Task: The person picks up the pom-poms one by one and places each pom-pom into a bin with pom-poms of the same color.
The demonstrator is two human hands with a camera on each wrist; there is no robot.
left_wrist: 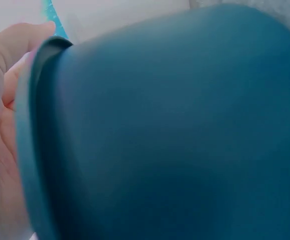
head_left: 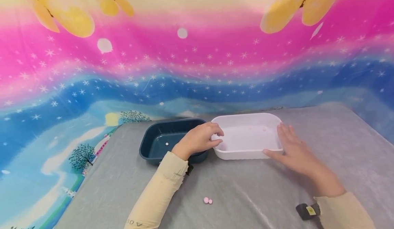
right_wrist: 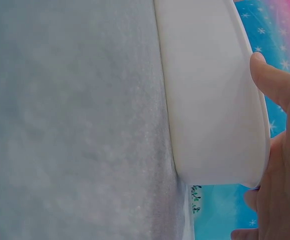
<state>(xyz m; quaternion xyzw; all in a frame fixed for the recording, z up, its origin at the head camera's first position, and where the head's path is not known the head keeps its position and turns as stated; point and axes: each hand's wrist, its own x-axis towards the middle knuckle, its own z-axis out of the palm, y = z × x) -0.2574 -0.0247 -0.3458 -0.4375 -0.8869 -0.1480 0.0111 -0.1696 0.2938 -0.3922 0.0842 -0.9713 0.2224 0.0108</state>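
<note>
A white plastic basin [head_left: 243, 155] stands on the grey cloth, right of a dark teal basin [head_left: 149, 159]. My left hand [head_left: 198, 138] reaches across the teal basin to the left end of the white one, thumb and fingers apart with nothing seen between them. At the white basin's right end, my right hand [head_left: 293, 152] rests against the rim, fingers extended and thumb near the front corner. In the right wrist view, the thumb lies at the basin's rim [right_wrist: 257, 90]. Small pale pink pieces [head_left: 264, 129] lie inside the white basin, and a small white bead [head_left: 167, 144] inside the teal one.
Two small pink balls [head_left: 206, 200] lie side by side on the grey cloth [head_left: 246, 191] in front of the basins. A colourful printed backdrop [head_left: 197, 61] hangs behind and to the left. The teal basin's side [left_wrist: 174, 125] fills most of the left wrist view.
</note>
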